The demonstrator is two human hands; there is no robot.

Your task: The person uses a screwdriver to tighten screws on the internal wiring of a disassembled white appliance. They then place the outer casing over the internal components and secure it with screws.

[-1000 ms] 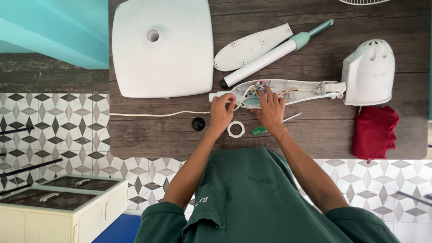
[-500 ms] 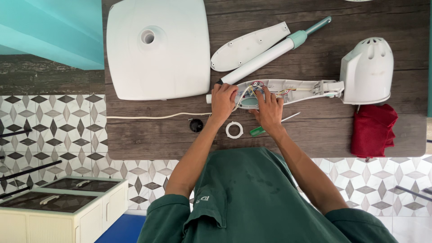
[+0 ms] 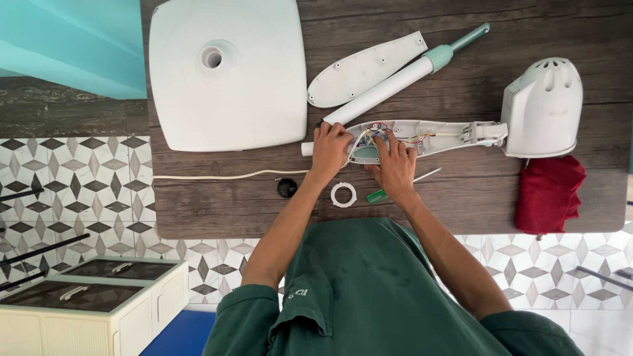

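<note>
Head view: two bare hands work inside an opened white fan housing on a dark wooden bench.

The open housing (image 3: 422, 135) lies in the middle of the bench (image 3: 217, 211), its long axis running left to right, with coloured wires showing at its left end. The left hand (image 3: 330, 148) presses on that left end, fingers together and curled over the rim; the right hand (image 3: 395, 165) rests just right of it, fingers slightly apart and touching the wiring, gripping nothing I can make out. Both hands are equally near. Beyond the housing lie a white pole (image 3: 389, 86) and a loose cover plate (image 3: 366, 69); to its right, touching, a domed motor cover (image 3: 544, 109). Between housing and near bench edge sit a white ring (image 3: 343, 194), a green-handled screwdriver (image 3: 382, 194) and open room.
</note>
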